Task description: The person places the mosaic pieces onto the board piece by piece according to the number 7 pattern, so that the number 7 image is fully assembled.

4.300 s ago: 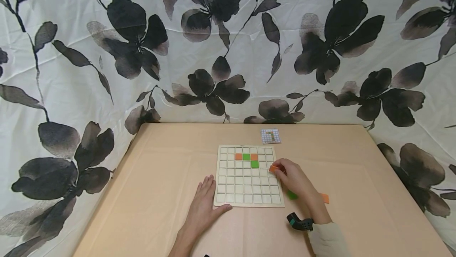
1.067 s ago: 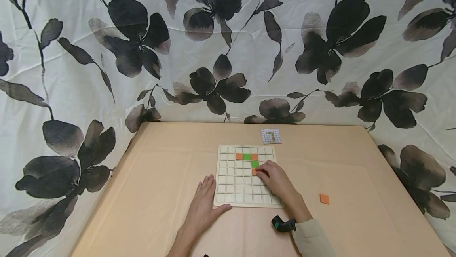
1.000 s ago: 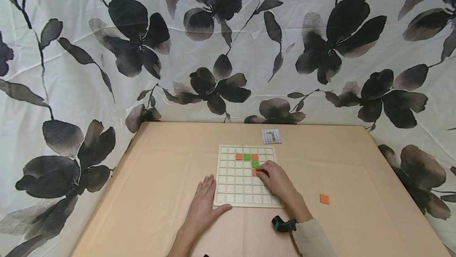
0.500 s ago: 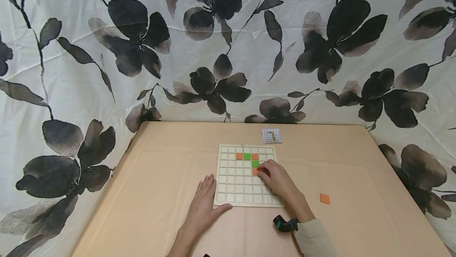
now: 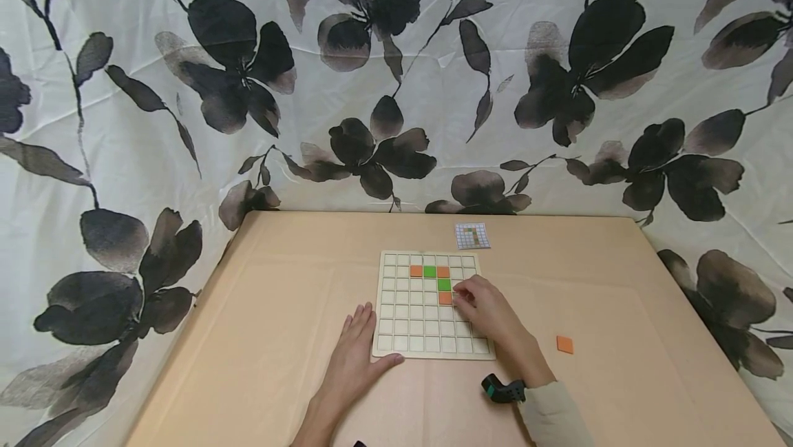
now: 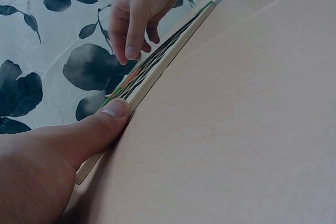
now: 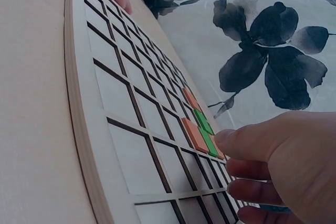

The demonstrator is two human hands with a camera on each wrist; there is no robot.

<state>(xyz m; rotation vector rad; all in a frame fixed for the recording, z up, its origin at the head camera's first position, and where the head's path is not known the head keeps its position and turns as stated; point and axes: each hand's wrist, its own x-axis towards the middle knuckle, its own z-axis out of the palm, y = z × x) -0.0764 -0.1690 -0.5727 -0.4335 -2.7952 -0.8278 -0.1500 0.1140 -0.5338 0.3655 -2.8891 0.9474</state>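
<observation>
A pale square grid board [image 5: 411,328] lies on the table. Set into its cells are an orange tile [image 5: 416,271], a green tile [image 5: 430,272] and another orange tile [image 5: 442,272] in a row, with a green tile [image 5: 444,285] and an orange tile [image 5: 445,299] below the row's right end. My left hand [image 5: 353,344] lies along the board's left side, fingers straight, its thumb [image 6: 113,109] on the front edge. Just right of the lowest orange tile hovers my right hand [image 5: 492,309], fingers loosely bent around nothing; the right wrist view shows the tile [image 7: 195,136] apart from the grip.
A loose orange tile [image 5: 564,345] lies on the table to the right. In the left wrist view a bit of green [image 6: 211,6] shows by the board's far end. A small printed grid card [image 5: 473,235] sits behind the board. A floral cloth [image 5: 396,89] hangs behind the table.
My right hand brought the orange tile from the board's right edge into the cell below the green one, then let go and drew slightly right. My left hand stayed put.
</observation>
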